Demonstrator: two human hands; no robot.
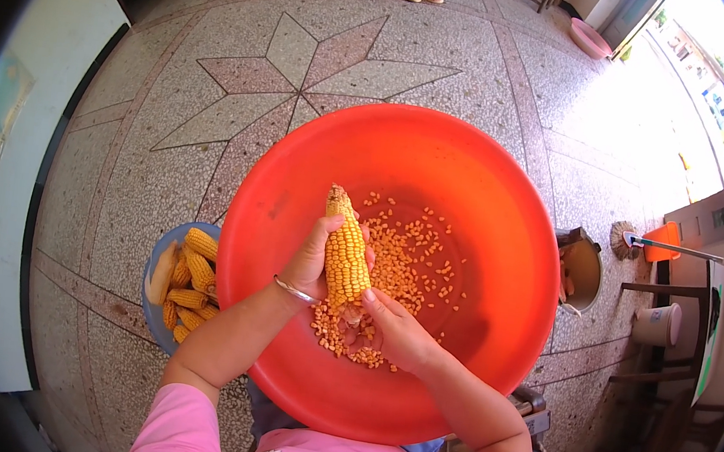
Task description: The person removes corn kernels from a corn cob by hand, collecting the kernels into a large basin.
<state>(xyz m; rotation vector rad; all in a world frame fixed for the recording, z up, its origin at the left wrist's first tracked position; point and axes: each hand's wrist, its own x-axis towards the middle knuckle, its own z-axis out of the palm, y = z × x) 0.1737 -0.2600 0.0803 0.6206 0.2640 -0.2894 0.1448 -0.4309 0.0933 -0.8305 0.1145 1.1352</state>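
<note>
A large red plastic basin [411,138] lies before me with many loose corn kernels [398,256] on its bottom. Over it, my left hand [314,254], with a silver bangle at the wrist, grips a yellow corn cob [347,257] that is still mostly covered in kernels. The cob's lower end, towards me, shows a bare patch. My right hand [401,329] is at that end, its thumb on the lowest kernels and its fingers beneath, partly hidden. Whether it also bears the cob's weight is unclear.
At the left, a blue basin [151,306] holds several corn cobs [199,268]. A bucket [585,276] stands just right of the red basin. Farther right are a white lidded bucket [656,323], an orange container [663,242] and wooden furniture. Other people's feet show at the top.
</note>
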